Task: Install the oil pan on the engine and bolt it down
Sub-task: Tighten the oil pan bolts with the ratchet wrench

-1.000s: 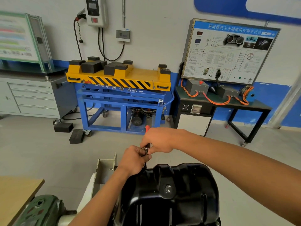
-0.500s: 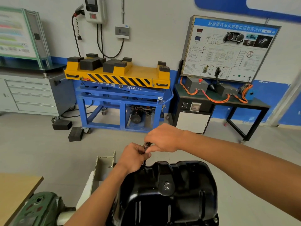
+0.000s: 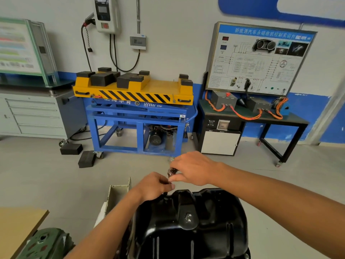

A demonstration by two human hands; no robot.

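Observation:
The black oil pan (image 3: 190,221) lies upside down on the engine at the bottom centre, its drain plug (image 3: 188,217) facing up. At the pan's far edge stands a thin driver tool (image 3: 170,172) with a metal head. My left hand (image 3: 155,186) grips its lower shaft just above the pan's rim. My right hand (image 3: 194,169) pinches the tool's top between thumb and fingers. The bolt under the tool is hidden by my left hand.
A pale metal bracket (image 3: 117,193) stands left of the pan. A green machine part (image 3: 44,243) and a wooden tabletop (image 3: 16,227) sit at the lower left. Across the floor are a blue and yellow lift cart (image 3: 134,109), a grey drawer cabinet (image 3: 33,114) and a training bench (image 3: 252,116).
The red handle tip seen above my right hand a second ago is now hidden. My right hand has turned slightly on the tool. My left hand stays on the shaft.

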